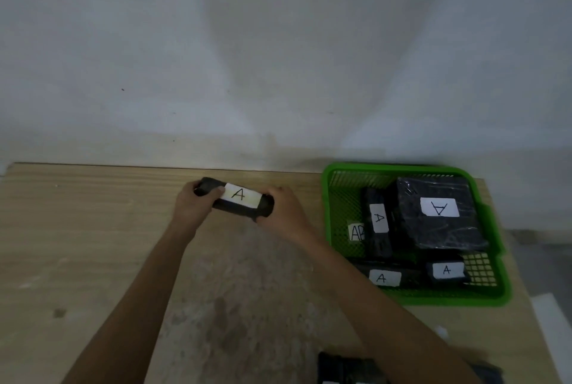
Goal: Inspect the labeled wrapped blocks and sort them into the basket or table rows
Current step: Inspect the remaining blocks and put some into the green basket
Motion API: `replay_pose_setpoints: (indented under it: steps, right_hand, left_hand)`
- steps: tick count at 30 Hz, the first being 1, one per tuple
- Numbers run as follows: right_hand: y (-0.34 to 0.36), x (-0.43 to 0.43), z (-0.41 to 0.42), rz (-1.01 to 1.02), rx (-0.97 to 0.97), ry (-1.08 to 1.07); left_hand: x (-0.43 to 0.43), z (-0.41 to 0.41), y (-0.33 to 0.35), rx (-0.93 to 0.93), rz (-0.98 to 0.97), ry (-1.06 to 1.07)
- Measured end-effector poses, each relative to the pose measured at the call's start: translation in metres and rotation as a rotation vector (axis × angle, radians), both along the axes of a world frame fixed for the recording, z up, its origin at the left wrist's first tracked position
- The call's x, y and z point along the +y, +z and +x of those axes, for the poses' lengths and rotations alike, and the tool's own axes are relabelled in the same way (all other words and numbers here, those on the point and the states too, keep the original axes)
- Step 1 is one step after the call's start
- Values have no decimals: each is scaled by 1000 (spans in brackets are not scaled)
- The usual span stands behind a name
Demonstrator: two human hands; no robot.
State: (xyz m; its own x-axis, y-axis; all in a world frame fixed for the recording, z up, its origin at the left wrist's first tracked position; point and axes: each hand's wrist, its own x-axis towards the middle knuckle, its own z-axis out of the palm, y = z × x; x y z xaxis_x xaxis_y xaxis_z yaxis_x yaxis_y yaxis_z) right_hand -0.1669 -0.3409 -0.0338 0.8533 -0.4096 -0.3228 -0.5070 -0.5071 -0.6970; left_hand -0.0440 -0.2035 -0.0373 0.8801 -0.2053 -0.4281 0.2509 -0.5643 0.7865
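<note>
Wrapped block point(346, 366) at btm edge: cut off, label unreadable. We hold block A point(238, 198) near far edge of table point(93, 244), L hand point(193, 205) and R hand point(283, 213) fingers curled round its ends; basket point(433, 298) sits apart, to the right.

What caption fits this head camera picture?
Left hand and right hand hold a wrapped block labeled A at the table near the green basket.

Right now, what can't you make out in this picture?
Head view:
AB label in the green basket: a wrapped block covers its right edge, so further letters are unknown.
Dark blocks at the bottom: cut by the frame edge, labels unseen.
Held block: left hand and right hand cover its ends.
</note>
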Motion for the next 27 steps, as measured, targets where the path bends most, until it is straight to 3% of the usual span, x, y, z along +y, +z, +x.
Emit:
replay_pose_setpoints:
  steps: [9, 18, 27]
  right_hand:
    - [124, -6, -99, 144, -234, -100]
    - [165, 30, -208, 520, -280, -255]
    - [180, 63, -250, 324, -492, -420]
  left_hand:
    - [15, -103, 113, 51, -440, 37]
    - [37, -212, 157, 110, -542, -67]
    - [53, -272, 178, -169, -518, -125]
